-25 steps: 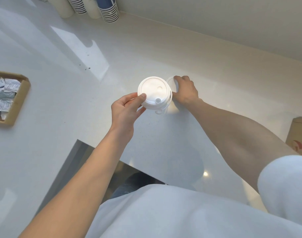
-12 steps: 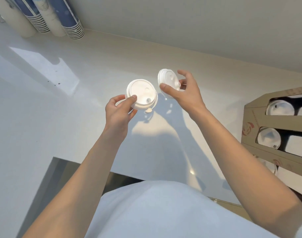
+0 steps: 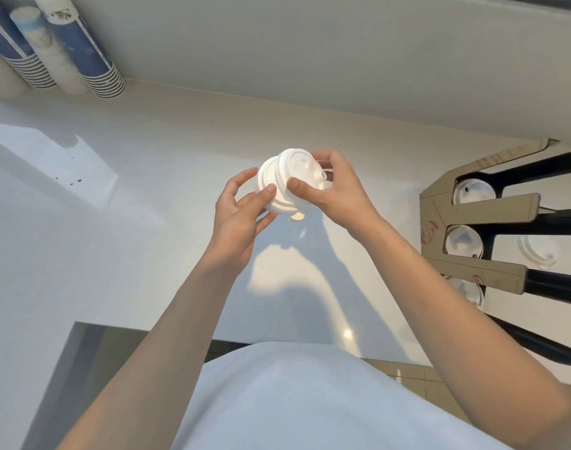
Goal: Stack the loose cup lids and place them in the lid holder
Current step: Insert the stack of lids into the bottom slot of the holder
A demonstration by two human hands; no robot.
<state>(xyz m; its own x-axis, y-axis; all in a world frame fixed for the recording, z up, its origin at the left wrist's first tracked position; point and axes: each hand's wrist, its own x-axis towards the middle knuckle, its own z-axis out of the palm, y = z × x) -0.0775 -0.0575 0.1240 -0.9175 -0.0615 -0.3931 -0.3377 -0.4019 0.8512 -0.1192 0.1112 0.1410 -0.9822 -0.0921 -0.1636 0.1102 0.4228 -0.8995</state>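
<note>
A short stack of white cup lids [image 3: 285,186] is held in the air above the white counter [image 3: 115,222], between both hands. My left hand [image 3: 241,212] grips its lower left side with thumb and fingers. My right hand [image 3: 332,186] holds the top lid [image 3: 302,168] of the stack, thumb on its front rim. The cardboard lid holder [image 3: 492,206] stands at the right, with white lids [image 3: 464,243] showing in its slots.
Tall stacks of blue and white paper cups [image 3: 82,53] lean at the back left against the wall. One loose lid [image 3: 537,251] lies on the counter behind the holder's arms. The counter's front edge drops to a grey floor at lower left.
My right hand lifted a lid off the counter and brought it left onto the lids in my left hand. The view has turned right, bringing the holder into sight.
</note>
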